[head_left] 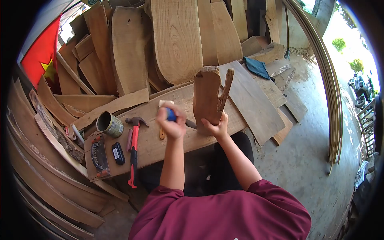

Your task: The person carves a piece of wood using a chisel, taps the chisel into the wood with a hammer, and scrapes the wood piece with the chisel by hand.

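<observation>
My left hand (173, 122) is closed around the blue handle of a tool (171, 115), blurred by motion. The tool's dark, narrow blade (191, 123) points right, toward the lower part of a brown wooden board. This board (206, 94) stands upright on the bench, its top and right edge ragged, with a splintered prong sticking up. Low on its right side, my right hand (216, 127) grips the board with the thumb across its face. Partly hidden behind my left hand lies a brush (162, 134) with an orange-brown handle.
On the wooden bench (150, 150) at left are a claw hammer (134, 150), a metal can (110, 125), a black case (118, 153) and a hand sander (99, 156). Large planks (176, 40) lean behind it. A flat panel (252, 104) and teal cloth (257, 68) lie right.
</observation>
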The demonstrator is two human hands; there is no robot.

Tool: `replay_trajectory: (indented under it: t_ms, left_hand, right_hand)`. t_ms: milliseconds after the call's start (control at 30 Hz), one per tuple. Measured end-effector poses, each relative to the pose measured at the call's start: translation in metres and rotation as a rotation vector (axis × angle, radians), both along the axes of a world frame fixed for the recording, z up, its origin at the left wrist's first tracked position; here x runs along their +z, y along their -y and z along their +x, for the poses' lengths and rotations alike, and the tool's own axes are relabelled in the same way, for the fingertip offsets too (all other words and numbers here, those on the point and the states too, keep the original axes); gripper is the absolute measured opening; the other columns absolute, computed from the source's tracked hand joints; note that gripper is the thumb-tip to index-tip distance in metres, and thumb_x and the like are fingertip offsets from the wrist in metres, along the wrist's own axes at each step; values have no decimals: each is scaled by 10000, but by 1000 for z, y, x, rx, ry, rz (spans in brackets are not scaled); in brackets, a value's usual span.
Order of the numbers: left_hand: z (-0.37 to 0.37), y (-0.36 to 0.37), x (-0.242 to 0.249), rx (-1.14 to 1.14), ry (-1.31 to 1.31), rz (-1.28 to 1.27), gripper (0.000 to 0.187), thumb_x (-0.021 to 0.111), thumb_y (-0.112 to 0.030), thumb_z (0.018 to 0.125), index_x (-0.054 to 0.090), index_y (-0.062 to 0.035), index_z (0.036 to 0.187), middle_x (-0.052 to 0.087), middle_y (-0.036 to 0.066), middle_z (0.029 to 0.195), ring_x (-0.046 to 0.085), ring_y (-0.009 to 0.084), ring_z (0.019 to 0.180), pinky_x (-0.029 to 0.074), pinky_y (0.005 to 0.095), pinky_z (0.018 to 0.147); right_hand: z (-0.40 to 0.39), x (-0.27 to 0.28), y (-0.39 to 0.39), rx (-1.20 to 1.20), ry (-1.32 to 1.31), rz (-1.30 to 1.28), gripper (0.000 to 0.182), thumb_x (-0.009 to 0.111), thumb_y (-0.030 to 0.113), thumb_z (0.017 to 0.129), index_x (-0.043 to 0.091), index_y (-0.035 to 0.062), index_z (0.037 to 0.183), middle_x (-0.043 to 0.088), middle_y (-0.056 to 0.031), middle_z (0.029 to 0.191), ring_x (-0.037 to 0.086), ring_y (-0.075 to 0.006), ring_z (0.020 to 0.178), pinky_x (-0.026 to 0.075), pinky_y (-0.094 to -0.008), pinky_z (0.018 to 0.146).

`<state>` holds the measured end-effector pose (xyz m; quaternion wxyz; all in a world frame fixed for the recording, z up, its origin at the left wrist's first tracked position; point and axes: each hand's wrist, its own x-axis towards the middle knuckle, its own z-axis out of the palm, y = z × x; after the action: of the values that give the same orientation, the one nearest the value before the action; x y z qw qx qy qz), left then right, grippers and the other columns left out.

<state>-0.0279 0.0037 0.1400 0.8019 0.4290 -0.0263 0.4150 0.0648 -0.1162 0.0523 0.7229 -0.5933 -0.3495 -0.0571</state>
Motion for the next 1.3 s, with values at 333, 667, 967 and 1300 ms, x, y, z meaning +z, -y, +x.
replay_trajectory:
  t_ms: [333,667,967,1300]
  left_hand:
    - [7,0,-10,15,-105,-101,453,380,-452,874,402,-72,628,340,4,463,293,90,365,229,235,371]
    - [21,4,-30,2,-228,-43,443,357,-409,892,418,-61,625,357,-1,453,302,88,365,224,220,370]
    - [16,-2,-33,-32,-202,-75,459,352,-509,872,384,-115,637,313,-14,460,259,93,366,214,256,386]
    - [-23,-5,-35,311,20,-132,489,345,-528,909,386,-112,656,314,-10,473,299,105,397,241,252,400]
  right_hand:
    - [-1,2,1,26,-32,13,539,783,205,653,577,-33,1090,671,-111,939,623,-155,883,487,-301,791]
    - [2,-5,1,-4,9,-24,534,788,201,649,581,-23,1088,673,-117,934,635,-177,884,494,-309,787]
    - [2,-3,-1,-14,4,9,527,787,204,646,586,-24,1077,672,-116,935,633,-170,866,492,-308,779]
    - [-2,2,-3,-65,20,18,491,786,203,650,597,-24,1042,671,-114,887,629,-159,836,491,-298,746]
